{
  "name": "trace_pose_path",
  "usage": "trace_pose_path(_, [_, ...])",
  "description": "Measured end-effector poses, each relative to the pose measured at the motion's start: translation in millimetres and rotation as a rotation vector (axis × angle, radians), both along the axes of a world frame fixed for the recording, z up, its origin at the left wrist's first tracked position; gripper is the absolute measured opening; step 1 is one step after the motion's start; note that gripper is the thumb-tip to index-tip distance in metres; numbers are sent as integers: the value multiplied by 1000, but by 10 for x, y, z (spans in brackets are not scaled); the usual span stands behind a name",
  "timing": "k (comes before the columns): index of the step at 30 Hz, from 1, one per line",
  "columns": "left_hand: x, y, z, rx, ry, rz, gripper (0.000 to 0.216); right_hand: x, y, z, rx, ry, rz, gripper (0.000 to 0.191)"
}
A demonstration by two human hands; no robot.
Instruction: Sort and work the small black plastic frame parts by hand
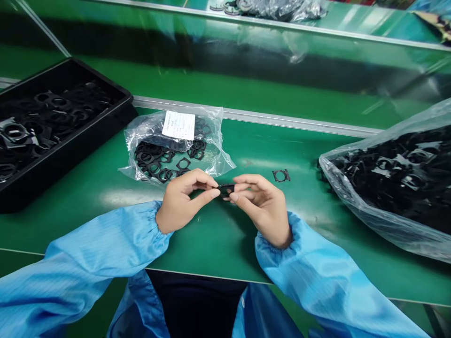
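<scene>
The left hand and right hand meet above the counter, both closed on one small black frame. They pinch it from either side between thumbs and fingertips, with the other fingers curled above it. Seen nearly edge-on, the held frame's shape is mostly hidden. Light blue sleeves gather in elastic cuffs at both wrists.

At about 2 o'clock from the hands, a single loose frame lies flat on the green counter, squarish with a round hole, just beyond the right hand's fingers. At 11 o'clock, a clear plastic bag holds a heap of smaller black rings and frames and bears a white printed label; its lower edge sits just behind the left hand. At 10 o'clock, a black tray holds more black frames, piled loosely. At 3 o'clock, a larger clear bag bulges with black frames. A metal rail runs along the counter's far edge, behind the smaller bag and the tray.
</scene>
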State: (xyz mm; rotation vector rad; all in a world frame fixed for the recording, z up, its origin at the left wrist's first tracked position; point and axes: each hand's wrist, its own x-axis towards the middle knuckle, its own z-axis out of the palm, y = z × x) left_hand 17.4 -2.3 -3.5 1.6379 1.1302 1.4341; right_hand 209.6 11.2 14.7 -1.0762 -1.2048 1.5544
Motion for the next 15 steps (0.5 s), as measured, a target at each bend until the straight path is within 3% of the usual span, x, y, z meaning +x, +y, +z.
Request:
trace_pose_path(5, [1, 50, -26, -177, -146, 13, 27, 8, 32, -7, -89, -19, 84, 41])
trace_pose_path(15, [-19, 50, -18, -133, -107, 28, 22, 17, 48, 32, -86, -66, 123, 46])
